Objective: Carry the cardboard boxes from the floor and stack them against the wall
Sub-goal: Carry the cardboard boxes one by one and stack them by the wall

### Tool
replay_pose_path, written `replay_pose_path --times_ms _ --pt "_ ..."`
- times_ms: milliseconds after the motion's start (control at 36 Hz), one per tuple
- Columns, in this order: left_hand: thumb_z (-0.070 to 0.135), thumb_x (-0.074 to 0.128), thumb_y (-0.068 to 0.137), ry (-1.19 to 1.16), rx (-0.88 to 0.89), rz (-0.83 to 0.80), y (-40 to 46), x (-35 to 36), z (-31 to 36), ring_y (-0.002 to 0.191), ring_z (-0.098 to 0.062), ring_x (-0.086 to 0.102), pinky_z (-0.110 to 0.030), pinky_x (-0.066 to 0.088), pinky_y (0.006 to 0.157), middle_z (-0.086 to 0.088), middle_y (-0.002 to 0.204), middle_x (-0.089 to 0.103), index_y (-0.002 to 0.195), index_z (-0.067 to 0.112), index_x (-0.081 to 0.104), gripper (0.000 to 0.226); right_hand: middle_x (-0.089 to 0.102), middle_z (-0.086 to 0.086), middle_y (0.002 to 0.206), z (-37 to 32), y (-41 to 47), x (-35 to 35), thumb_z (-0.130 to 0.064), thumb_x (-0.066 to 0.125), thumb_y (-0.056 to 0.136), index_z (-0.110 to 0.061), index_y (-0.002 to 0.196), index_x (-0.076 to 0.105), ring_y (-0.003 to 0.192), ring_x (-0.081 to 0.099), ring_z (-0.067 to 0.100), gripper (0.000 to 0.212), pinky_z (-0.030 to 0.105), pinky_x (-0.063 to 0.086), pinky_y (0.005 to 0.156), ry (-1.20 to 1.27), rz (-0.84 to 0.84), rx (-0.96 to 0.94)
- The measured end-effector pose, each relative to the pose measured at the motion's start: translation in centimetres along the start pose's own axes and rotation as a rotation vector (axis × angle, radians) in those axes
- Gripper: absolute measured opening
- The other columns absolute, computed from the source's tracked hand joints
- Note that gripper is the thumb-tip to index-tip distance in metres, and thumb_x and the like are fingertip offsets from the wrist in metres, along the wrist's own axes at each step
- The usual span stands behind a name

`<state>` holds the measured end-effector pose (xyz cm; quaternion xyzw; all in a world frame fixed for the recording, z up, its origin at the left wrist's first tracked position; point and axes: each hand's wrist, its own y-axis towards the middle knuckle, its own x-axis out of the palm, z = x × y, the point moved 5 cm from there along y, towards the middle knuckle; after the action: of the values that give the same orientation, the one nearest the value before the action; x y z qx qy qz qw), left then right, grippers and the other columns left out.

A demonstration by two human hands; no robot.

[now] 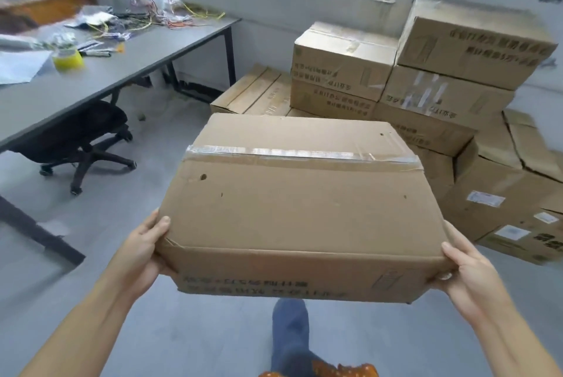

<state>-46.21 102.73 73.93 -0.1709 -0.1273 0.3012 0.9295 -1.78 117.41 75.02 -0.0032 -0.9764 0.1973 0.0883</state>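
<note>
I hold a large taped cardboard box in front of me, above the floor. My left hand grips its near left corner, thumb on top. My right hand grips its near right corner, fingers under the edge. Beyond the box, against the wall under the window, stands a stack of cardboard boxes, two or three high. A flat box lies on the floor to the left of the stack. More boxes sit lower at the right.
A grey desk strewn with wires, papers and a yellow tape roll runs along the left. A black office chair is tucked under it. My leg and shoe show below the box on the grey floor.
</note>
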Motion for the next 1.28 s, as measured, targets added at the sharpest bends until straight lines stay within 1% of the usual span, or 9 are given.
replay_pose_path --times_ms 167,333,556,667,750,917,1028,1111,1278 --pt "0.016 0.037 0.103 -0.037 0.026 0.025 10.5 3.1 4.3 0.079 -0.022 0.061 -0.057 0.044 0.072 0.008 0.084 0.074 0.107 0.027 0.062 0.028 0.072 -0.017 0.098 -3.8 11.1 5.3 -0.001 0.030 0.100 -0.029 0.125 0.057 0.065 0.067 -0.001 0.047 0.012 0.042 0.042 -0.022 -0.034 -0.029" --pt "0.015 0.037 0.103 -0.082 0.063 0.032 20.1 7.8 9.8 0.071 -0.019 0.066 -0.051 0.048 0.067 0.009 0.078 0.074 0.102 0.026 0.062 0.027 0.073 -0.016 0.100 -10.5 21.1 9.8 -0.004 0.032 0.100 -0.041 0.094 0.073 0.079 0.071 0.005 0.056 0.031 0.049 0.054 -0.062 -0.054 -0.066" --pt "0.015 0.036 0.103 -0.106 0.100 -0.015 32.1 11.6 16.6 0.093 -0.030 0.061 -0.064 0.048 0.072 -0.004 0.111 0.067 0.120 0.024 0.060 0.031 0.072 -0.016 0.104 -17.8 30.9 16.0 -0.003 0.031 0.100 -0.034 0.114 0.064 0.080 0.069 0.002 0.047 0.032 0.040 0.056 -0.042 -0.040 -0.181" --pt "0.016 0.037 0.103 -0.096 0.120 -0.048 39.5 13.9 20.2 0.092 -0.025 0.062 -0.063 0.048 0.070 -0.008 0.126 0.061 0.136 0.018 0.049 0.036 0.071 -0.014 0.109 -20.2 35.3 18.8 -0.005 0.030 0.100 -0.034 0.118 0.063 0.081 0.069 0.006 0.047 0.021 0.043 0.044 -0.013 0.020 -0.218" --pt "0.016 0.036 0.103 -0.071 0.140 -0.116 46.2 16.6 23.6 0.074 -0.012 0.069 -0.051 0.055 0.053 -0.001 0.112 0.066 0.131 0.022 0.052 0.033 0.071 -0.012 0.112 -21.7 39.2 20.8 -0.005 0.030 0.100 -0.032 0.122 0.061 0.079 0.070 0.006 0.046 0.018 0.042 0.041 0.039 0.082 -0.262" --pt "0.015 0.038 0.102 -0.067 0.148 -0.240 56.7 20.8 30.2 0.069 -0.010 0.069 -0.045 0.054 0.044 0.006 0.094 0.072 0.111 0.027 0.061 0.027 0.070 -0.012 0.113 -25.4 45.3 23.9 -0.006 0.030 0.100 -0.034 0.120 0.062 0.084 0.069 0.008 0.047 0.025 0.046 0.045 0.069 0.167 -0.298" --pt "0.016 0.039 0.102 -0.021 0.180 -0.339 62.7 25.3 34.7 0.073 -0.015 0.067 -0.057 0.051 0.061 0.005 0.093 0.071 0.111 0.027 0.061 0.026 0.067 -0.009 0.121 -28.0 48.7 24.9 -0.005 0.029 0.101 -0.032 0.127 0.059 0.101 0.062 0.017 0.048 0.036 0.039 0.067 0.103 0.253 -0.325" --pt "0.018 0.037 0.103 0.014 0.179 -0.422 66.1 29.4 36.4 0.082 -0.021 0.065 -0.066 0.047 0.070 0.004 0.093 0.073 0.108 0.026 0.062 0.027 0.063 -0.005 0.125 -30.3 51.0 24.6 -0.005 0.027 0.101 -0.027 0.134 0.054 0.103 0.059 0.020 0.048 0.035 0.034 0.068 0.103 0.320 -0.341" --pt "0.014 0.037 0.102 -0.018 0.120 -0.464 72.3 37.7 37.6 0.085 -0.020 0.064 -0.043 0.050 0.073 0.001 0.094 0.073 0.115 0.021 0.060 0.027 0.073 -0.014 0.094 -33.7 57.3 22.7 -0.002 0.030 0.097 -0.029 0.112 0.066 0.087 0.061 0.018 0.047 0.034 0.034 0.065 0.048 0.438 -0.322"
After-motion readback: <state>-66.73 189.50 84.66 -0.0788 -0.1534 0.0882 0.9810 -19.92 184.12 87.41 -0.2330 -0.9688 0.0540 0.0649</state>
